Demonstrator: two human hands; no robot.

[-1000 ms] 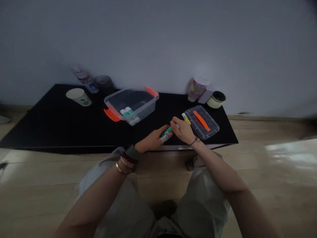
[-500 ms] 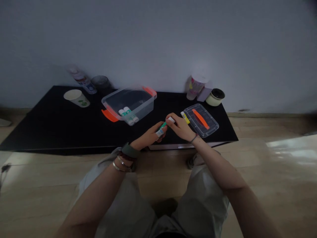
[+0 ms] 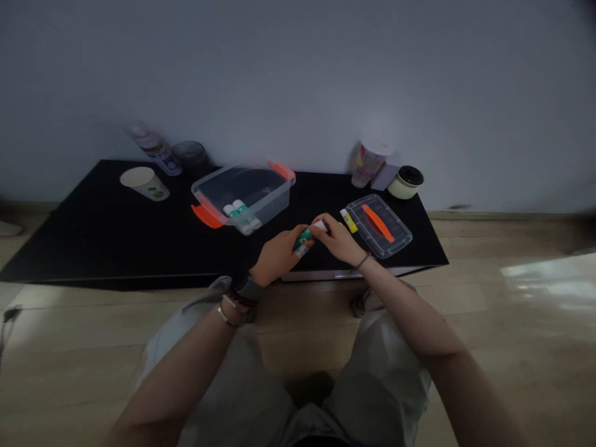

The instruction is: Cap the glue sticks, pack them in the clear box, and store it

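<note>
Between my hands, above the front edge of the black table, is a green and white glue stick [image 3: 303,238]. My left hand [image 3: 280,253] is closed around its green body. The fingers of my right hand [image 3: 341,239] pinch its white cap end. To the left stands a clear plastic box [image 3: 274,208] with orange latches; two green and white glue sticks [image 3: 241,215] lie inside it, seen partly through its wall. Right of my right hand, a small yellow glue stick [image 3: 349,221] lies beside a clear lid [image 3: 386,239] with an orange handle [image 3: 378,223].
A paper cup [image 3: 145,184], a spray bottle [image 3: 156,149] and a dark round container [image 3: 192,156] stand at the left of the black table [image 3: 153,248]. At the back right are a patterned plastic cup [image 3: 367,164], a purple box [image 3: 385,175] and a cream pot [image 3: 405,183].
My left hand has turned about the glue stick, its back now more upward and its wrist rotated. More of the green label shows. The right hand has barely moved.
</note>
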